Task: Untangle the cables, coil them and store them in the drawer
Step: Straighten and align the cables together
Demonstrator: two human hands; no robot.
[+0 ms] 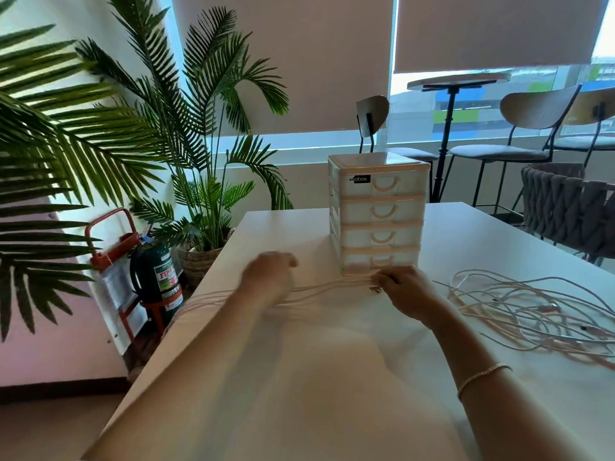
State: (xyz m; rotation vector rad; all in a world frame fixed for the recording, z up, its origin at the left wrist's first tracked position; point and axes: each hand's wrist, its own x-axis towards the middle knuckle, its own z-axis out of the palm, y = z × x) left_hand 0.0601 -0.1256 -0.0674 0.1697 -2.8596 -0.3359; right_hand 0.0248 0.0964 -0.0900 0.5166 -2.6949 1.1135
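Head view, nearest first: two bare forearms reach out over the white surface (pixel 332 377), the right one wearing a thin bracelet (pixel 482 377). Between the hands runs a bundle of several pale strands (pixel 319 289), pulled out roughly level and lying close together.

The right hand (pixel 407 294) has its fingers curled round one end of that bundle, with small plugs showing just at its fingertips. The left hand (pixel 269 277) is blurred by motion; it sits over the strands with the fingers bent, but whether it grips them or only slides along them I cannot tell. Past it the strands trail off over the left edge of the surface.

To the right, near the right wrist, the rest of the cables (pixel 532 307) lie in a loose tangle, not yet sorted.

Just behind the hands stands the small drawer unit (pixel 379 211), four drawers, all closed.

By my reading the step in hand is straightening a freed run before coiling; untangling is only partly done and nothing is stored. The next move likely calls for winding the run into loops while the right hand keeps the ends together, then opening a drawer.
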